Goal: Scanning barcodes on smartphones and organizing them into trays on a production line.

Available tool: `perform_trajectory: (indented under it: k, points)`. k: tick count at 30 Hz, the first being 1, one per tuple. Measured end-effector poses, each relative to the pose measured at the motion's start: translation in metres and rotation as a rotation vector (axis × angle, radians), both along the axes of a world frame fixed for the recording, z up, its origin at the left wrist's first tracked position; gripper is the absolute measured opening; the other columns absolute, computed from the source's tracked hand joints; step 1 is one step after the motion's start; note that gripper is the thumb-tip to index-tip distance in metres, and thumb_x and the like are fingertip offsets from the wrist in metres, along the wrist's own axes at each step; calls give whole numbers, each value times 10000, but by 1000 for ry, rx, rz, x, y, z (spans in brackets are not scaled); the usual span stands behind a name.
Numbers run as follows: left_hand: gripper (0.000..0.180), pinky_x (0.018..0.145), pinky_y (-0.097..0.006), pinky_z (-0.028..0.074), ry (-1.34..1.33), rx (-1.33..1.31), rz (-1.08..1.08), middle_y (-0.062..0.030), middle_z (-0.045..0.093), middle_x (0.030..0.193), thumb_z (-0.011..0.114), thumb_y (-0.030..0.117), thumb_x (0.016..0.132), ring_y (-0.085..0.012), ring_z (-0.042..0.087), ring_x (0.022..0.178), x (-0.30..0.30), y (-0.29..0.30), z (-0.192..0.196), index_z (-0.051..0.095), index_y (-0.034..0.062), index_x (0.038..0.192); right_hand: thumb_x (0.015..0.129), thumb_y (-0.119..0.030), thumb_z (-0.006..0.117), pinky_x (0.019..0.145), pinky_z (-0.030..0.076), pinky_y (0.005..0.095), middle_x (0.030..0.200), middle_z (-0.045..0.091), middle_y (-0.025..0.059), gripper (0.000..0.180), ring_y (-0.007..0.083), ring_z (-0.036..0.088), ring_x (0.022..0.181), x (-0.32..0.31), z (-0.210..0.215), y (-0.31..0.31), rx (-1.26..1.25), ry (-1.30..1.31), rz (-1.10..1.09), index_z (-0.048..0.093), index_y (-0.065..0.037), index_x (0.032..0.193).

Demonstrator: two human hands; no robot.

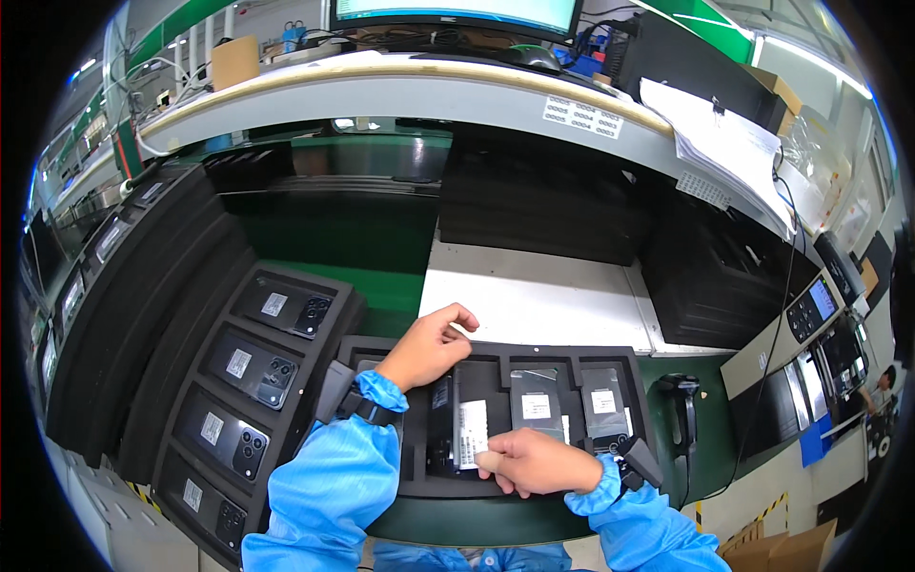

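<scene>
My right hand (541,461) pinches the lower end of a white printed label strip (472,431) between thumb and fingers. The strip lies over the second slot of a black foam tray (491,350) in front of me, beside a dark phone (440,410) that seems to stand tilted there. Over the tray's far left edge hovers my left hand (431,345), fingers loosely bent and apart, holding nothing. Two phones with white labels, one in the third slot (536,384) and one in the fourth (600,379), lie flat to the right. My left forearm covers much of the first slot.
Left, another foam tray (343,286) of labelled phones tops a row of stacked black trays (143,315). A handheld scanner (679,410) lies right of my tray, before a label printer (796,334). Behind stand black foam stacks (543,205) under a shelf with a monitor (457,11).
</scene>
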State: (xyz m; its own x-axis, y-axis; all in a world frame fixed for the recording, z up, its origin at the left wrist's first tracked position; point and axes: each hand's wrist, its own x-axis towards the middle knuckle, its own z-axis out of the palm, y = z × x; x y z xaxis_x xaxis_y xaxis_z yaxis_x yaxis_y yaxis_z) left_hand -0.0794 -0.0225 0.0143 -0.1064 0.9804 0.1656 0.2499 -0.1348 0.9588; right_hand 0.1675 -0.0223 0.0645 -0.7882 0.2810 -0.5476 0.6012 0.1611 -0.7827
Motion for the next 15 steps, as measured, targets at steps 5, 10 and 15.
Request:
perform_trajectory:
  k: [5,10,15]
  points:
    - [472,922,-467,487,757,33,244,-173,647,1155,639,308,832,-349,654,1022,34,-15,8,591,83,1244,929,-382,738,560,477,300,642,636,81,393,111,559,594,37,-2,8,379,176,-137,693,-4,830]
    - [500,959,-471,447,933,-19,213,-154,643,1135,647,340,836,-344,638,1031,35,-11,-3,589,99,1271,824,-123,735,887,498,400,1039,635,155,329,276,621,970,150,-40,70,1208,321,-1056,620,-1,1107]
    - [487,1002,-477,423,763,-32,186,-165,620,1202,647,351,865,-376,606,1087,24,-21,3,593,82,1268,765,-148,758,836,506,439,1079,643,203,626,321,639,944,243,-86,101,1106,-48,-1246,563,-38,1350]
